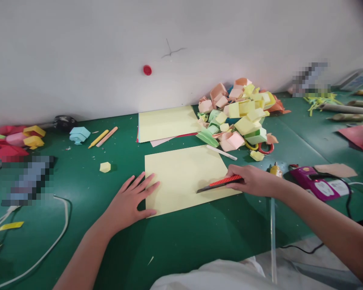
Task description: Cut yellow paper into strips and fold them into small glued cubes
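A pale yellow sheet of paper [181, 169] lies flat on the green table in front of me. My left hand [133, 199] rests with spread fingers over its left edge. In my right hand [248, 180] is a red and black utility knife [225, 181], gripped by its handle. Its dark blade points left, low over the middle of the sheet; whether the tip touches the paper I cannot tell. Just beyond the sheet's far edge, a thin white stick [221, 152] lies at a slant.
Stacked paper [169, 124] and a heap of folded paper pieces [245, 110] lie along the wall. Scissors [265, 148] poke out beneath the heap. A glue gun [276, 171] with a long glue stick and a purple power strip [317, 183] stand right. Cables [65, 225] and folded paper shapes are left.
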{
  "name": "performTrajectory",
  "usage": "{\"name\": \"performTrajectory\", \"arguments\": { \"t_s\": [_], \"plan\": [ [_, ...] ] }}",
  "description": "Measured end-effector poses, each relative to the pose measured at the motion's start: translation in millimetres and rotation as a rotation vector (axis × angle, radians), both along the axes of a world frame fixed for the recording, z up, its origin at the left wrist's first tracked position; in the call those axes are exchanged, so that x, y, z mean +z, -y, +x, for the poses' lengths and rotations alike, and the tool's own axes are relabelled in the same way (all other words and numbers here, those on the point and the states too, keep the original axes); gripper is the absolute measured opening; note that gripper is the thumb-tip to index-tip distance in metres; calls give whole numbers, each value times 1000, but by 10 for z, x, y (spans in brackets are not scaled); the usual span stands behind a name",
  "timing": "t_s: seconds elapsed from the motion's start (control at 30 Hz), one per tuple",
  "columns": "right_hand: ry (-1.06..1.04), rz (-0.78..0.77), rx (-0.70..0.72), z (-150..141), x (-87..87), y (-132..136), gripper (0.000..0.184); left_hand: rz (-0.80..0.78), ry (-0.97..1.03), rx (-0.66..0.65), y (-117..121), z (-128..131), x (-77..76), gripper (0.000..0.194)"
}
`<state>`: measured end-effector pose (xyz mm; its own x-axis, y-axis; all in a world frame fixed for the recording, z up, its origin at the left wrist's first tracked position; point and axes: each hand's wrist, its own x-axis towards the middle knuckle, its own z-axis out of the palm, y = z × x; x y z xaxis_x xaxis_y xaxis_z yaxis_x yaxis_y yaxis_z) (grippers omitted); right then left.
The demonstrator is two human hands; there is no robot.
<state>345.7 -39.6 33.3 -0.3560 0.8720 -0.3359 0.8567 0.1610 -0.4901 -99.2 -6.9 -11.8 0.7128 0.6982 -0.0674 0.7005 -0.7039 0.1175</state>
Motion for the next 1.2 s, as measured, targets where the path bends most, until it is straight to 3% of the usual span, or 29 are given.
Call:
{"name": "performTrajectory", "arguments": {
  "t_s": [1.2],
  "plan": [
    [29, 19, 10, 206, 40, 22, 37, 6, -55, -10, -17, -11, 15, 81]
  ]
}}
